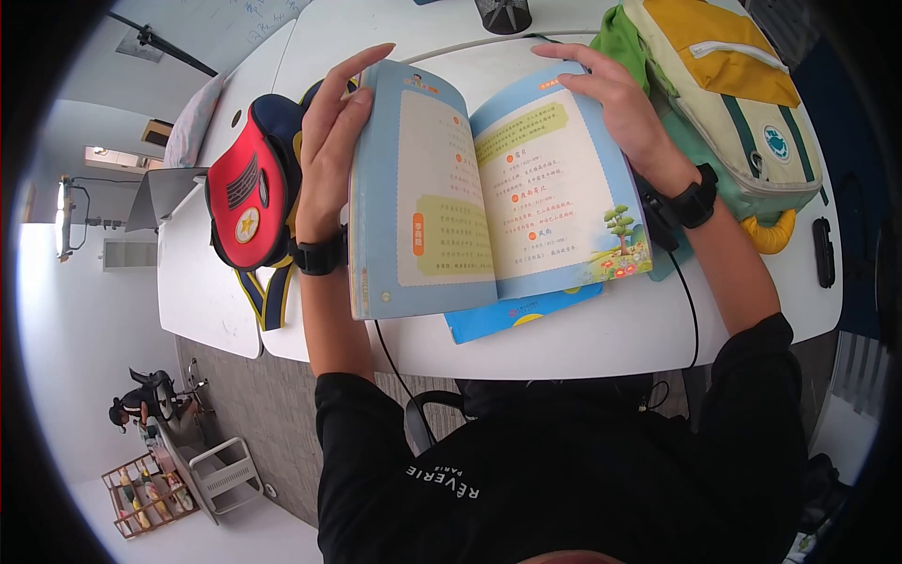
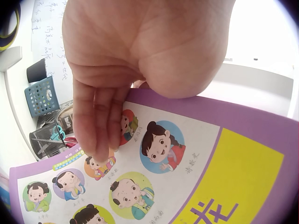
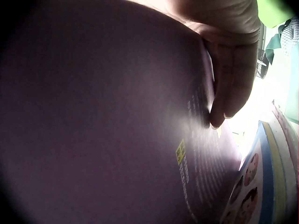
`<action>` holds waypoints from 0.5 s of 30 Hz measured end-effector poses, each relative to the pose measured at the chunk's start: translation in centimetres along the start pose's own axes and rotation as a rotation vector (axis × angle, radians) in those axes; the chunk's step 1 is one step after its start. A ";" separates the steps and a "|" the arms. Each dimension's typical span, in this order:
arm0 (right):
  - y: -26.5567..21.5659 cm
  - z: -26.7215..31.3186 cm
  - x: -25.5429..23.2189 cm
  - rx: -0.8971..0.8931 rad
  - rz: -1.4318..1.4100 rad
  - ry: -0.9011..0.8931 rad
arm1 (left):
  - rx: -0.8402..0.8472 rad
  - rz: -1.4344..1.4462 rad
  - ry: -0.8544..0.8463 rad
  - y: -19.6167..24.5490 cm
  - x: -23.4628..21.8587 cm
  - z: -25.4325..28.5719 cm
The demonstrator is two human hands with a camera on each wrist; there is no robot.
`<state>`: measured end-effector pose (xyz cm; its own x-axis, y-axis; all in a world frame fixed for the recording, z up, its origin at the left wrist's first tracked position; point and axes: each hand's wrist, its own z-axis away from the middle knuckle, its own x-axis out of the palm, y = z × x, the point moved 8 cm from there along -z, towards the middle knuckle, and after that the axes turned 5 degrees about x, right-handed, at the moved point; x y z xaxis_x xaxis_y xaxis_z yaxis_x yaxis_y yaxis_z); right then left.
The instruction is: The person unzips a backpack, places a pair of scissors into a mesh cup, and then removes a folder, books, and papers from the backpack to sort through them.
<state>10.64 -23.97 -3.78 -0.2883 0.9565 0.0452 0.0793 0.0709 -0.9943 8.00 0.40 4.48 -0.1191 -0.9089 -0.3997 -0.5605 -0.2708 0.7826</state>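
Observation:
An open book (image 1: 564, 179) with pale blue page borders and Chinese text is held upright above the table, both pages facing the head camera. My left hand (image 1: 329, 146) grips its left side. In the left wrist view, the fingers of the left hand (image 2: 98, 116) lie on the purple-edged cover (image 2: 187, 140) with round cartoon portraits. My right hand (image 1: 628, 117) holds the upper right edge, its thumb side at the page corner. Fingers of that right hand (image 3: 231, 84) bend over the dim purple cover (image 3: 117, 116) in the right wrist view.
A blue booklet (image 1: 526, 312) lies on the white table (image 1: 601, 343) under the book. To the left sits a red and navy bag (image 1: 246, 188); to the right, a cream, yellow and green backpack (image 1: 752, 113). A black mesh cup (image 1: 503, 14) stands at the back. Black cables (image 1: 693, 315) hang over the front edge.

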 end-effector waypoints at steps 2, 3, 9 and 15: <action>0.1 0.0 0.0 -0.005 -0.004 -0.003 | 0.003 -0.003 0.004 0.1 0.0 0.0; 0.2 -0.1 -0.1 -0.013 0.000 -0.003 | 0.007 -0.007 0.009 0.1 0.0 0.0; 0.3 -0.2 -0.1 -0.011 0.007 0.000 | -0.009 0.012 0.015 0.1 0.0 0.0; 0.1 -0.1 -0.1 -0.011 0.014 0.001 | -0.026 -0.003 0.003 -0.1 -0.2 -0.1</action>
<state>10.75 -24.07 -3.87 -0.2860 0.9577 0.0318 0.0933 0.0608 -0.9938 8.12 0.58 4.51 -0.1147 -0.9091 -0.4004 -0.5389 -0.2817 0.7939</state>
